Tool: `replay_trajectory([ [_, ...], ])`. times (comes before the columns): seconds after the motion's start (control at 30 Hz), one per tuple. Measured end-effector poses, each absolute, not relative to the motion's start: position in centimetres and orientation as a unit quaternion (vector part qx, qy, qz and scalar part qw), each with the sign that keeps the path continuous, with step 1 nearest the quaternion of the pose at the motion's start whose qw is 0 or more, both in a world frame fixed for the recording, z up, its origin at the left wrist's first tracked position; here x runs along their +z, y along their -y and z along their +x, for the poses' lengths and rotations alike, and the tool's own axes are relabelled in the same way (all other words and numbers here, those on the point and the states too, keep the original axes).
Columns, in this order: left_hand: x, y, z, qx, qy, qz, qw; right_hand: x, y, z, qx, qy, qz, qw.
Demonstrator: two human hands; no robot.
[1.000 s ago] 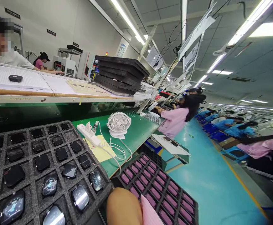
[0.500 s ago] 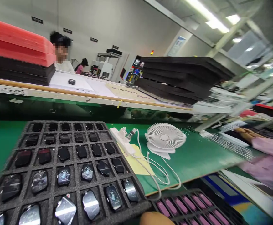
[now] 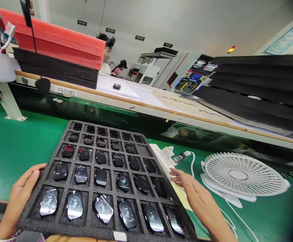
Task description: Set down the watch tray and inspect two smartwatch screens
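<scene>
I see the dark foam tray (image 3: 86, 229) over the green tabletop (image 3: 35, 137), its compartments holding smartwatches (image 3: 48, 201), some showing dials. My left hand (image 3: 23, 191) is at the tray's left edge, its fingers partly hidden, so I cannot tell how tightly it closes. My right hand (image 3: 186, 188) is wide, fingers stretched out just beside the right edge, near a white power strip (image 3: 155, 149). Farther right stands a white fan (image 3: 238, 174)

Grn bench (image 3: 35, 141) — shelf (image 3: 145, 97) abv, gry wall (image 3: 207, 27) bhnd.
</scene>
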State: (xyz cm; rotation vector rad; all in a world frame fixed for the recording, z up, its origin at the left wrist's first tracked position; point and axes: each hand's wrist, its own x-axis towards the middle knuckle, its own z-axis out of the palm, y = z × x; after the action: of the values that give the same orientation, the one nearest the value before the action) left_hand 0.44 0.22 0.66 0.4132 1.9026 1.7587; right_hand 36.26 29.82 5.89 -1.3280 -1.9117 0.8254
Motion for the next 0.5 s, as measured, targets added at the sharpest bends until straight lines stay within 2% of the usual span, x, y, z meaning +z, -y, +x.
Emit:
replay_trajectory([
  [0.07, 0.3, -0.1, 0.3, 0.656, -0.67, 0.209, 0.279, 4.6, -30.6, 35.8, 0.379, 0.694, -0.528, 0.31],
  [0.23, -0.6, 0.5, 0.1, 0.662, -0.564, 0.279, 0.406, 2.5, -29.6, 35.0, 0.539, 0.599, -0.496, 0.323],
  [0.33, -0.5, 0.5, 0.3, 0.67, -0.545, 0.28, 0.42, 2.7, -28.9, 34.8, 0.635, 0.546, -0.456, 0.3],
  [0.5, 0.1, 0.1, 0.7, 0.686, -0.527, 0.261, 0.429, 3.8, -28.6, 34.9, 0.627, 0.562, -0.446, 0.305],
])
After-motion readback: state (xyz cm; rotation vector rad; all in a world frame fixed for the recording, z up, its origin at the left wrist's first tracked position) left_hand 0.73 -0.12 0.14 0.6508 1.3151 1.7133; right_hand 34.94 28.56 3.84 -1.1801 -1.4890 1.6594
